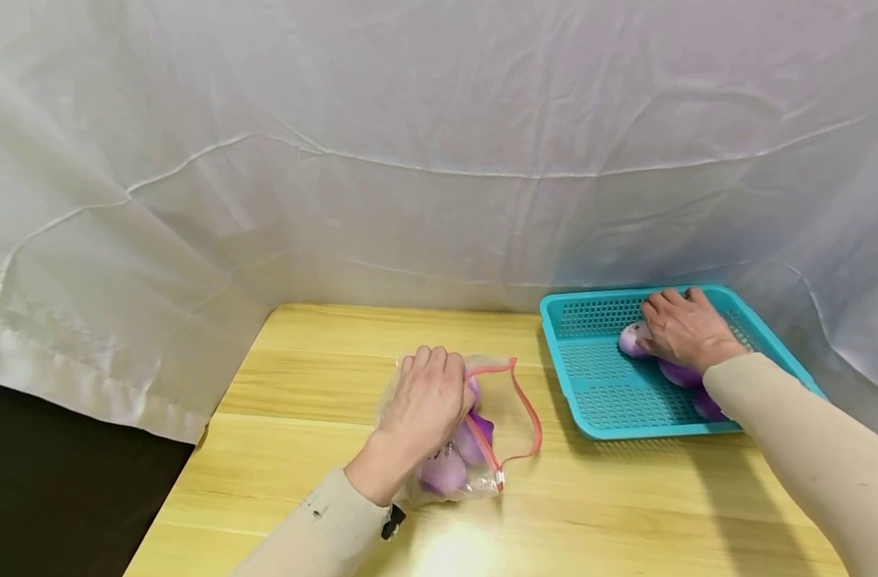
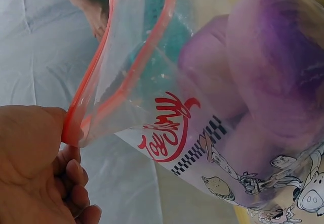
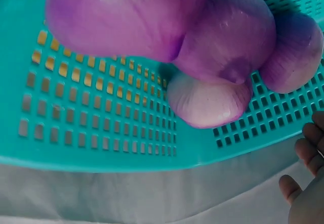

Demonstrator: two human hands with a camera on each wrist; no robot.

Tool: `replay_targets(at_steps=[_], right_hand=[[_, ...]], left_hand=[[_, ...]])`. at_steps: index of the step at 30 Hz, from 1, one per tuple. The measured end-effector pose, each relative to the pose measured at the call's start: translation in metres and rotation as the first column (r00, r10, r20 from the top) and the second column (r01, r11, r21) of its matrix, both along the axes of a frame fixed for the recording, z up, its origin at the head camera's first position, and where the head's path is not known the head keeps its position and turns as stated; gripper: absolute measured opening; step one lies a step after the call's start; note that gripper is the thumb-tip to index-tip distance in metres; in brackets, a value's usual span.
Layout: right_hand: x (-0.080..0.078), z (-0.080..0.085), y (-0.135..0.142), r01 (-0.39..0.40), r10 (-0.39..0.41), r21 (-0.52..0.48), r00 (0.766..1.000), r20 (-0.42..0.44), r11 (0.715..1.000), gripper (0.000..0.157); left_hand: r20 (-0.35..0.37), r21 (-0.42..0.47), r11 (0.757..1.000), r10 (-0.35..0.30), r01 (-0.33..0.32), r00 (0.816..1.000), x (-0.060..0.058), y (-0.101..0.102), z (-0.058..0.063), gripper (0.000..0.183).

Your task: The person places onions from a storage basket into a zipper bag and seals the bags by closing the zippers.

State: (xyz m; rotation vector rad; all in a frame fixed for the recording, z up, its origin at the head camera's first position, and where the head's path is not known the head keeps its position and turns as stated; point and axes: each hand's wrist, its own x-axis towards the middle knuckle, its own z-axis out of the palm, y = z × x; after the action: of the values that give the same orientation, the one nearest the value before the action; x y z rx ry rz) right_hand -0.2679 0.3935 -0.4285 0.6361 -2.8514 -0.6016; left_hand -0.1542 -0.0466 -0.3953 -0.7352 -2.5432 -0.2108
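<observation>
My left hand [image 1: 430,397] pinches the red zip edge of a clear zip bag [image 1: 518,413] on the table. In the left wrist view, thumb and fingers grip the corner of the bag [image 2: 174,128], and its mouth gapes. Purple onions [image 2: 278,57] lie inside, behind red lettering and cartoon prints. At the right, my right hand [image 1: 687,328] reaches into a turquoise basket [image 1: 572,377] over several purple onions [image 1: 632,340]. Its fingers [image 3: 310,153] are spread and loosely bent in the right wrist view, beside the onions [image 3: 228,37] and holding none of them.
Both the bag and the basket stand on a light wooden table [image 1: 316,385], the basket at its back right. A pale hanging cloth [image 1: 439,224] closes off the back and sides. Beyond the left table edge is a dark area [image 1: 56,481].
</observation>
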Motion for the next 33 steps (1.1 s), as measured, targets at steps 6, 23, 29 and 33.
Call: replay_targets(at_steps=[6,23,29,33], right_hand=[[-0.004,-0.001,-0.001,-0.022,0.020,0.067,0.999,0.034,0.997,0.056],[0.000,-0.014,0.014,-0.064,0.061,0.076,0.997,0.041,0.995,0.058],[0.001,-0.018,0.015,-0.077,0.071,0.095,0.995,0.066,0.992,0.074],[0.000,-0.020,0.016,-0.100,0.096,0.101,0.994,0.042,0.990,0.076]], left_hand=[[-0.038,0.026,1.000,-0.012,0.013,0.999,0.004,0.002,0.003,0.024],[-0.011,-0.009,1.000,0.000,0.000,1.000,0.008,0.002,0.003,0.023],[-0.013,-0.006,1.000,-0.002,0.002,1.000,0.008,0.002,0.003,0.022],[-0.018,-0.010,1.000,0.003,-0.004,1.000,0.008,0.002,0.003,0.023]])
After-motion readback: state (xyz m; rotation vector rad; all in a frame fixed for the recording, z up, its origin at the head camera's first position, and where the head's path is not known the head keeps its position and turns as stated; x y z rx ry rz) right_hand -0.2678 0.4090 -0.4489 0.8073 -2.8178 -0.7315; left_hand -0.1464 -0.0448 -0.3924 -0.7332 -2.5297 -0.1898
